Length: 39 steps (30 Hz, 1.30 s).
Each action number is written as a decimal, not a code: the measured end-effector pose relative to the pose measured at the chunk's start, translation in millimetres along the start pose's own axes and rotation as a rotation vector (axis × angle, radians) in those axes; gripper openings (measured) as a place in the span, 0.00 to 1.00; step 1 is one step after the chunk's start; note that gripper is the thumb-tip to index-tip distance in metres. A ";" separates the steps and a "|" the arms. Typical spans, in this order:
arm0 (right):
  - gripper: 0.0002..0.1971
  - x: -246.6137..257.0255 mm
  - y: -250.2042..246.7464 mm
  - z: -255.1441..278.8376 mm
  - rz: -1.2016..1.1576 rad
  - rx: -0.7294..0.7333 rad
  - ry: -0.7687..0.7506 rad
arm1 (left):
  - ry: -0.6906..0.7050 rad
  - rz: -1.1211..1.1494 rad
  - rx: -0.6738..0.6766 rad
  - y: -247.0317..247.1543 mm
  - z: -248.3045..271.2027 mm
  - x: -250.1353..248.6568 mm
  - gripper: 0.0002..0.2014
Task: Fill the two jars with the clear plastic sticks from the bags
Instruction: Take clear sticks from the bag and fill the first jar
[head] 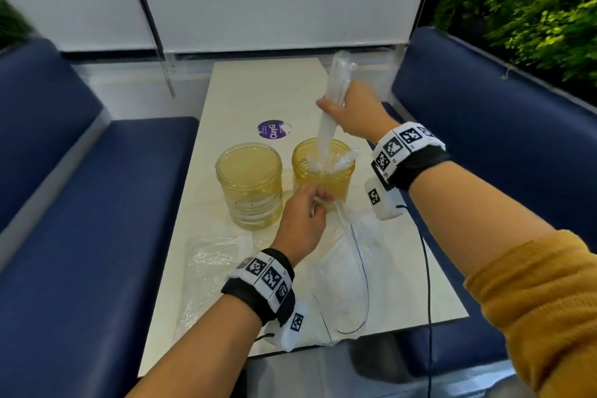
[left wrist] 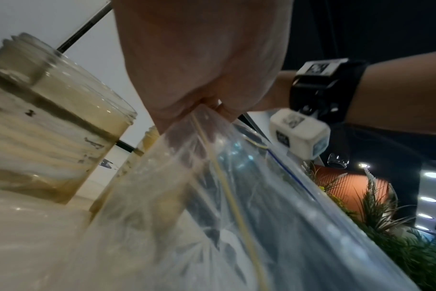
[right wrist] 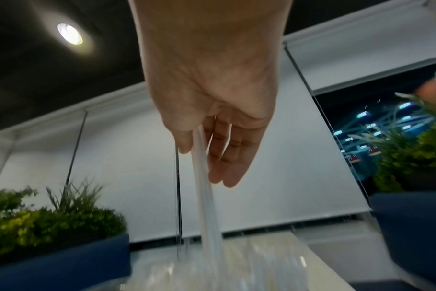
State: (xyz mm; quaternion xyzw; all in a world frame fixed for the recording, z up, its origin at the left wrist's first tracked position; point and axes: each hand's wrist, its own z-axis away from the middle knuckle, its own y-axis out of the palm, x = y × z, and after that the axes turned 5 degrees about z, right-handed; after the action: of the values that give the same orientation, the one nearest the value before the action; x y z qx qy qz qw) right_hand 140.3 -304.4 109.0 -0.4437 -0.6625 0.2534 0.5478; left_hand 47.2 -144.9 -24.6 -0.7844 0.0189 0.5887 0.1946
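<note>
Two yellowish see-through jars stand side by side on the cream table (head: 258, 90). The left jar (head: 248, 184) (left wrist: 50, 118) shows pale layers low inside. Over the right jar (head: 323, 171) (left wrist: 147, 141) my right hand (head: 349, 110) (right wrist: 212, 153) holds a bundle of clear plastic sticks (head: 332, 100) (right wrist: 204, 196) between thumb and fingers, nearly upright, its lower end inside that jar. My left hand (head: 310, 203) (left wrist: 202, 94) pinches the top edge of a clear zip bag (head: 342, 275) (left wrist: 236, 196) just in front of the right jar. The bag hangs down onto the table.
A second clear bag (head: 210, 268) lies flat at the table's front left. A purple round sticker (head: 273, 130) sits behind the jars. Blue benches (head: 97, 203) flank the table on both sides. A black cable (head: 426, 268) drops from my right wrist. Green plants (head: 533, 10) stand behind the right bench.
</note>
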 end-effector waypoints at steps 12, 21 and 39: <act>0.42 -32.9 33.3 9.6 -0.143 -0.125 -0.074 | -0.030 0.038 0.026 -4.8 0.4 -15.0 0.15; 0.17 -9.6 -9.3 41.8 0.254 -0.026 -0.187 | 0.129 -0.454 0.220 -5.5 -6.1 -45.1 0.27; 0.13 -59.4 9.6 176.8 0.530 0.516 0.423 | 0.221 -0.264 0.389 58.6 -7.3 -66.6 0.35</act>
State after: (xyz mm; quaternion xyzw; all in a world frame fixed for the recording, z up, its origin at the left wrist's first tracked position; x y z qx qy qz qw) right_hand -24.4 -324.6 23.4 -0.4891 -0.3134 0.4461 0.6808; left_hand 18.4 -214.7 22.5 -0.7874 0.0501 0.4543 0.4137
